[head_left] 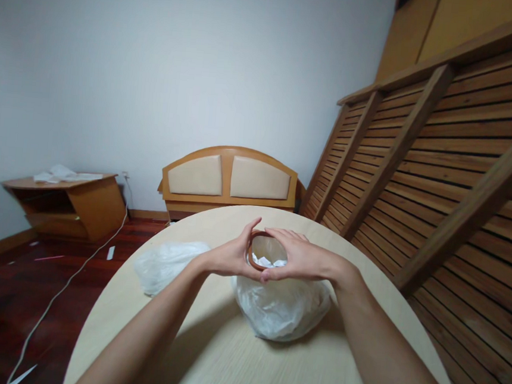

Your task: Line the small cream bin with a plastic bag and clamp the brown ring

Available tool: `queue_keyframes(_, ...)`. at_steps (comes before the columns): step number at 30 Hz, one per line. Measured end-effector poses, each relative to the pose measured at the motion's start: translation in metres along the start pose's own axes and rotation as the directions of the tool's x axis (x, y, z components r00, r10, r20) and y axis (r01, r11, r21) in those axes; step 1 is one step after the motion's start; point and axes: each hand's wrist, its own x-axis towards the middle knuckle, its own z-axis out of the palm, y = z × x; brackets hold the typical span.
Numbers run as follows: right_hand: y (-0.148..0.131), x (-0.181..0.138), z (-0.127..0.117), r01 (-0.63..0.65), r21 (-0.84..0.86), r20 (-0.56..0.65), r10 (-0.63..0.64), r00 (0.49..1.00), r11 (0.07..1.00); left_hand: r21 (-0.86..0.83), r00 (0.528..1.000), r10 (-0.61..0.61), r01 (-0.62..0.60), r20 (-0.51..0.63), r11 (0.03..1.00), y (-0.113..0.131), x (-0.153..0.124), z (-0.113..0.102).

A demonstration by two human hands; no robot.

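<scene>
My left hand (pixel 235 255) curves round the left side of a round, brown-rimmed container (pixel 255 266). On its right side, my right hand (pixel 295 256) is wrapped round it too, and the thumbs come close together at the near edge. White crumpled pieces (pixel 272 261) show inside the rim. The container's lower part is hidden by my hands and a white, translucent plastic bag (pixel 283 314), which bulges on the table just in front. Another crumpled plastic bag (pixel 166 263) lies to the left, apart from my hands.
A round, pale wooden table (pixel 223 362) stands before me. Behind it is a padded headboard (pixel 226 200). Slatted wooden panels (pixel 419 170) lean along the right. At left, a low cabinet (pixel 97 211) bears white sheets, and a cable (pixel 66 286) runs across the dark red floor.
</scene>
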Motion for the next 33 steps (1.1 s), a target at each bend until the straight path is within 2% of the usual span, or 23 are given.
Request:
queue_keyframes(3,0.003,0.0,0.001,0.005,-0.025,-0.018,-0.006,1.0,1.0,0.015,1.0,0.005,-0.005,-0.008,1.0,-0.001,0.001,0.004)
queue_keyframes(11,0.011,0.003,0.01,0.116,0.016,-0.126,-0.113,0.986,0.993,0.047,0.999,-0.025,0.027,-0.039,0.999,-0.004,-0.001,0.005)
queue_keyframes(25,0.01,0.004,0.012,0.127,-0.002,-0.155,-0.126,0.98,0.992,0.025,0.999,-0.003,0.004,-0.035,1.0,-0.012,0.0,0.006)
queue_keyframes(33,0.011,0.003,0.015,0.099,-0.01,-0.188,-0.099,0.977,0.995,0.063,0.997,-0.044,0.048,-0.057,0.997,-0.008,-0.001,0.006)
